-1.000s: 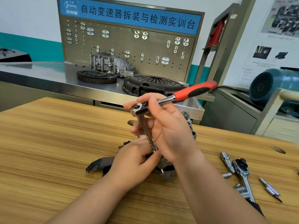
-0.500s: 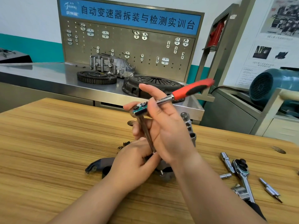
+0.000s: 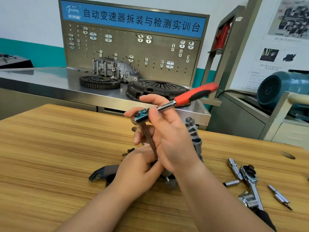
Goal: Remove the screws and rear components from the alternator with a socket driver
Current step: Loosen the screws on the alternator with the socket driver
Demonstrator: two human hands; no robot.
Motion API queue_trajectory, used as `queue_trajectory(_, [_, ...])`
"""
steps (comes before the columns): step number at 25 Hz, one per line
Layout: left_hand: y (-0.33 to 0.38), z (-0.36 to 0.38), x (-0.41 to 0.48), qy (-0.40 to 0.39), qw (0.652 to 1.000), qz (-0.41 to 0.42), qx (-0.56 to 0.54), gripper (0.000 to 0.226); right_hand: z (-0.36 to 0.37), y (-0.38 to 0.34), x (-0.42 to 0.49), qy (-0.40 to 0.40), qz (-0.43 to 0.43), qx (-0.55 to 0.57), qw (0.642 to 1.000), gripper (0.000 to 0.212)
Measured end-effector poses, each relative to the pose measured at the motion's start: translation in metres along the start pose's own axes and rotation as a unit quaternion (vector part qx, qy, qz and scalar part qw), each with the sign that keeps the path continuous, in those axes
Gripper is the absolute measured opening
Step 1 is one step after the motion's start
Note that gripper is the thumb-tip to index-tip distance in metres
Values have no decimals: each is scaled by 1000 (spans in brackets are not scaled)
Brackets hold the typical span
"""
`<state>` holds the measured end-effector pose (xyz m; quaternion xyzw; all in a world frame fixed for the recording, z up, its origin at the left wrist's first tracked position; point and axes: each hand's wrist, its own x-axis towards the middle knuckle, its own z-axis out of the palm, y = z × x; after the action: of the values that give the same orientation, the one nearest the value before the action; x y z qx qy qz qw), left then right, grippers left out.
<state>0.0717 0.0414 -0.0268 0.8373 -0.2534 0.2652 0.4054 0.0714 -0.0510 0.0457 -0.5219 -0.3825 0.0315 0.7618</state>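
The left hand [image 3: 135, 171] is gripping the alternator [image 3: 194, 138], which is lying on the wooden table [image 3: 50, 148] under both hands. The right hand [image 3: 172, 139] is pinching the head of the socket driver [image 3: 192, 96], whose shaft is pointing down to the alternator. A second ratchet [image 3: 250, 180] is lying further right.

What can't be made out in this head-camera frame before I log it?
Screw and socket: head view, hidden behind the left hand and right hand, where the extension bar under the ratchet ends.
Alternator: head view, mostly covered by both hands; rear face unseen.
Left hand's fingers: curled out of sight, so what they grip is unclear.
Wall poster: head view, print too small and blurred to read.
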Motion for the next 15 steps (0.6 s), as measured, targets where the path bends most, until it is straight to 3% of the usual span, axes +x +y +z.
queue_trajectory(1, [2,0,-1,3,1000,-1,-6,20,-1,2,-1,0,-76,-106,991,20])
queue_trajectory(2, [4,0,-2,17,1000,-2,-8,16,-1,5,-1,12,-180,-266,947,21])
queue_trajectory(4, [5,-1,-4,65,997,12,31,18,-3,10,-4,41,-326,-515,792,23])
queue_trajectory(5, [5,-1,-4,73,996,19,42,25,-4,13,-4,62,-343,-531,772,24])
queue_trajectory(6, [5,-1,-2,60,998,13,30,24,-4,14,-3,71,-311,-476,819,23])
queue_trajectory(8, [2,-2,-1,17,1000,12,-2,20,-3,4,0,55,-141,-213,965,17])
queue_trajectory(9, [1,-1,0,9,1000,19,-1,20,-4,1,0,38,-45,-64,996,14])
queue_trajectory(10, [-1,-1,0,8,999,28,14,20,-7,0,2,29,26,39,998,15])
queue_trajectory(12, [-1,1,0,9,1000,24,15,19,-7,1,3,19,19,42,999,15])
queue_trajectory(13, [-2,2,-1,10,1000,13,11,18,-6,3,2,14,-62,-54,997,15])
queue_trajectory(14, [-2,2,-1,19,1000,-1,4,18,-7,7,0,20,-177,-217,960,14])
queue_trajectory(15, [-3,1,-1,22,1000,-18,6,20,-7,12,-2,27,-281,-385,879,12])
